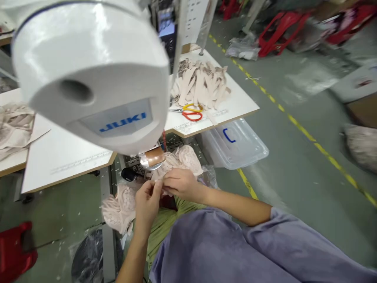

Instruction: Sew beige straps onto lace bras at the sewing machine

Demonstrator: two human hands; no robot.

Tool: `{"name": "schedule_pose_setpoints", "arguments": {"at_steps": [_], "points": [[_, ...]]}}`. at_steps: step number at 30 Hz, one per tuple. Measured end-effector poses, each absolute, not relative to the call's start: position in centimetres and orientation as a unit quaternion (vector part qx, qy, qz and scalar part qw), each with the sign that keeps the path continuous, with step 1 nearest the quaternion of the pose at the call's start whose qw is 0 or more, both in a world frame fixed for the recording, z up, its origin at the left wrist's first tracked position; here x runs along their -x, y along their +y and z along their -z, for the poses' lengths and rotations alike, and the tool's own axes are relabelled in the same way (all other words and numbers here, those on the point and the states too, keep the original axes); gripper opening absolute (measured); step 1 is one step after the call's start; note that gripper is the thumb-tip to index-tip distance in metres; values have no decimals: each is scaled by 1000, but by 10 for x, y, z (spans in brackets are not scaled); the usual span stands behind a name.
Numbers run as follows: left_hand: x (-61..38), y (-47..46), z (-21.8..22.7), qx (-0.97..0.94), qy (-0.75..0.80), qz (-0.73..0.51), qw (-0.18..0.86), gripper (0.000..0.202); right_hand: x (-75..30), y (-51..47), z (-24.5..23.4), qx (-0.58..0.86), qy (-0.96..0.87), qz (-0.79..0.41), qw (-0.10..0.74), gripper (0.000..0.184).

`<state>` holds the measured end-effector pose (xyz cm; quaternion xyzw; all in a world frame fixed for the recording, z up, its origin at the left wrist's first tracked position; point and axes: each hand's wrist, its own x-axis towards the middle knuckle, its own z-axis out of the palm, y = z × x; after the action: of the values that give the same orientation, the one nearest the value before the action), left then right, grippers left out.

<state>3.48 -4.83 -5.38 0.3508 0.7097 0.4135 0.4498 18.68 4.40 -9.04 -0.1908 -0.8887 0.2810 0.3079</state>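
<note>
A pale pink lace garment [179, 157] lies under the needle area of a white JUKI sewing machine [94, 74]. My left hand [149, 200] pinches the lace edge near the front, fingers closed on it. My right hand [181, 184] grips the same lace just right of the left hand, fingers curled over the fabric. More of the lace [119, 208] hangs down to the left, off the machine bed. The needle itself is hidden behind the machine head.
A white table [235, 104] to the right carries a heap of pink fabric strips [203, 84] and scissors with yellow and red handles [191, 112]. A clear plastic bin [235, 145] sits on the floor. Yellow floor line [306, 133]; red bags [279, 29] beyond.
</note>
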Motion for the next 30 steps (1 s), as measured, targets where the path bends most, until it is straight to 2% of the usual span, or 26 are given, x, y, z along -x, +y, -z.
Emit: {"name": "schedule_pose_setpoints", "arguments": {"at_steps": [3, 7, 10, 13, 17, 20, 24, 30], "points": [[-22, -46, 69, -321, 705, -424, 470, 40, -199, 99, 93, 194, -918, -274, 212, 33], [-8, -51, 71, -296, 688, -438, 498, 41, -222, 216, 70, 469, -875, -72, 91, 38], [-10, -54, 59, -270, 663, -464, 522, 38, -229, 275, 55, 488, -870, -58, 37, 37], [-17, -54, 51, -214, 612, -509, 566, 34, -230, 282, 57, 459, -886, -71, 5, 36], [-17, -55, 49, -151, 593, -538, 580, 36, -252, 219, 62, 438, -893, -96, 38, 37], [-15, -57, 50, -128, 586, -545, 586, 36, -274, 146, 52, 419, -878, -215, 90, 37], [-16, -58, 49, -126, 584, -542, 591, 35, -276, 66, 35, 321, -878, -351, 59, 35], [-22, -57, 50, -156, 598, -528, 583, 32, -240, 42, 42, 286, -892, -335, 102, 34]]}}
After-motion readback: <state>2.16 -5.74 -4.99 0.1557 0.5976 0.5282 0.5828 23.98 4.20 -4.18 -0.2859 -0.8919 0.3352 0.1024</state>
